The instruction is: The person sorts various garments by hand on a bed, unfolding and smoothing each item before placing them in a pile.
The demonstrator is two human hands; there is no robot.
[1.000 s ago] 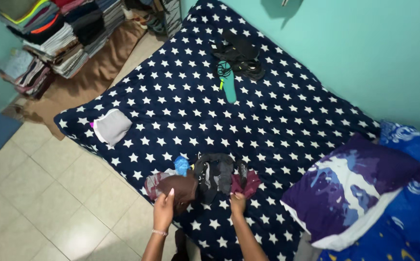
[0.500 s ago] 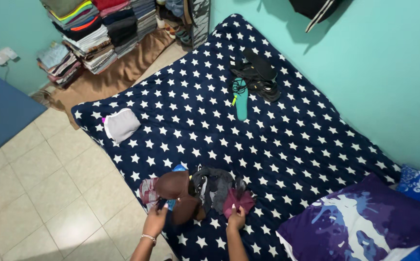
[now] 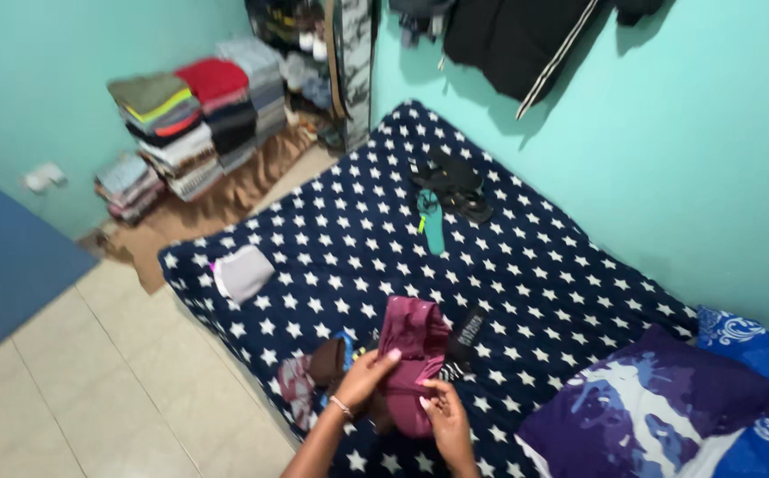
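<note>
Bright, even room light; soft shadows; slight motion blur

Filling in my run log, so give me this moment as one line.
left hand: holds maroon garment | right hand: holds same garment | under them: clothes pile on star-print blanket

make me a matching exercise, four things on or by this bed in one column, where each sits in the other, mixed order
Things:
1. maroon garment
2. grey folded cloth
3. black sandals
4. folded clothes stacks

Places:
a. on the floor by the far wall
b. held in both hands
c. near the bed's left edge
d. far end of the bed

Pairs: 1-b, 2-c, 3-d, 4-a
</note>
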